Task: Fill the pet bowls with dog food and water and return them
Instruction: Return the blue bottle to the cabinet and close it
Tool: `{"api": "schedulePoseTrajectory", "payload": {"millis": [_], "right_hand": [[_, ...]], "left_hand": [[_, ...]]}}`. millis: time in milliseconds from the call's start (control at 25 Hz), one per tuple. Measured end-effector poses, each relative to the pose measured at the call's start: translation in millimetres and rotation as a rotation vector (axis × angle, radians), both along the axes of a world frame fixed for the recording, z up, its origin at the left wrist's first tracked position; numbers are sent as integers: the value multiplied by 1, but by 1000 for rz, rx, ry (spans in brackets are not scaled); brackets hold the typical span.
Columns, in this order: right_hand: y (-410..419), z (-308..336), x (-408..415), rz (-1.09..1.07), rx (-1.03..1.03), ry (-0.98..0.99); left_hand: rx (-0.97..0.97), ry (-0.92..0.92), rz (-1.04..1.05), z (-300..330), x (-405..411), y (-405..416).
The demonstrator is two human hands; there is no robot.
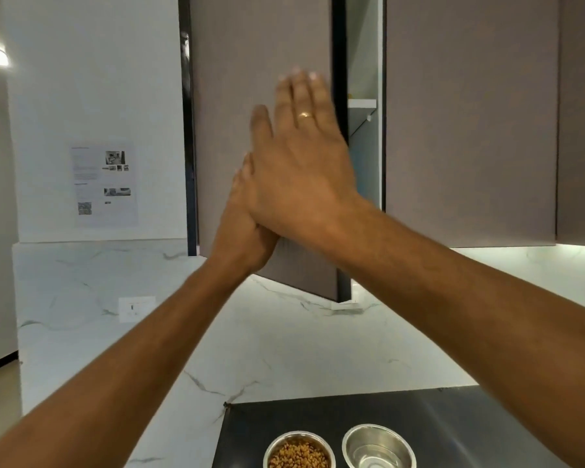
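Note:
Two steel pet bowls stand side by side on a black mat (453, 420) at the bottom of the view. The left bowl (299, 450) holds brown dog food. The right bowl (379, 445) holds clear water. Both my hands are raised high above them against a brown upper cabinet door (260, 45) that stands ajar. My right hand (301, 157) lies flat on the door, fingers spread, a gold ring on one finger. My left hand (247, 228) sits just below and partly under it, pressed to the door; its fingers are mostly hidden.
Through the gap beside the door a white shelf (362, 103) shows inside the cabinet. More brown cabinet doors (470, 113) fill the right. A white marble counter (284, 349) and backsplash with a wall socket (136, 309) lie below. A printed sheet (103, 185) hangs on the left wall.

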State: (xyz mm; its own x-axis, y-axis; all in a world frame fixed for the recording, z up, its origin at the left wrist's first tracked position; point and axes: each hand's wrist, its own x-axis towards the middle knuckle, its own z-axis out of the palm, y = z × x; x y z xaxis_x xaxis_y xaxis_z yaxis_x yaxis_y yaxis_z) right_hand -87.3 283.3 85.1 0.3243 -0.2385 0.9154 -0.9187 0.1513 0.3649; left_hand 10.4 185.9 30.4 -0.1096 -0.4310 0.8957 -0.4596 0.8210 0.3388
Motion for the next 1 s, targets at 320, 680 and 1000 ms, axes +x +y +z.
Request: {"api": "schedulePoseTrajectory", "payload": {"millis": [320, 680, 1000], "right_hand": [[-110, -45, -118, -76, 31, -146], [-217, -53, -178, 14, 23, -146], [-300, -54, -202, 173, 13, -158]], "left_hand": [[-135, -335, 517, 0, -38, -94], [-281, -381, 683, 3, -53, -183], [-340, -358, 812, 7, -67, -236]]}}
